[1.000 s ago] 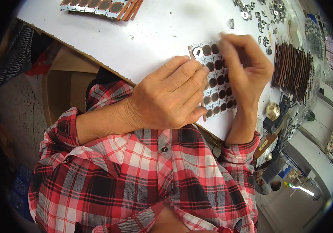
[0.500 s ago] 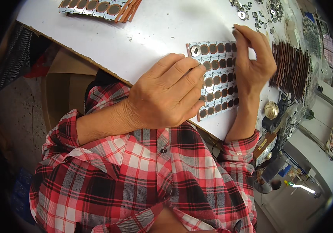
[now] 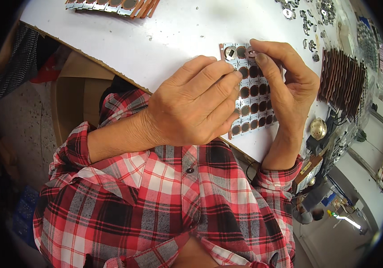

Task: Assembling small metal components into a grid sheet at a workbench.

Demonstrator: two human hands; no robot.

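A panel of small circuit boards (image 3: pixel 254 107), set in rows with dark round pads, lies on the white table. In its far left corner sits a small round metal piece (image 3: pixel 230 52) with a dark square at the middle. My left hand (image 3: pixel 196 100) is closed over the panel's left side; its fingertips are pressed together, and what they hold is hidden. Thumb and forefinger of my right hand (image 3: pixel 289 71) pinch another round metal piece (image 3: pixel 251 53) over the far row, one pad away from the first.
Loose metal pieces (image 3: pixel 310 27) lie scattered at the far right. A stack of brown-edged panels (image 3: pixel 341 80) stands right of my right hand, near a round metallic object (image 3: pixel 318 128). More panels (image 3: pixel 115 6) lie at the far left. The table's edge (image 3: pixel 84 58) runs along the left.
My right hand has come left and nearer, from beyond the panel to over its far row, where a round metal piece now shows in its fingertips. My left hand has hardly moved.
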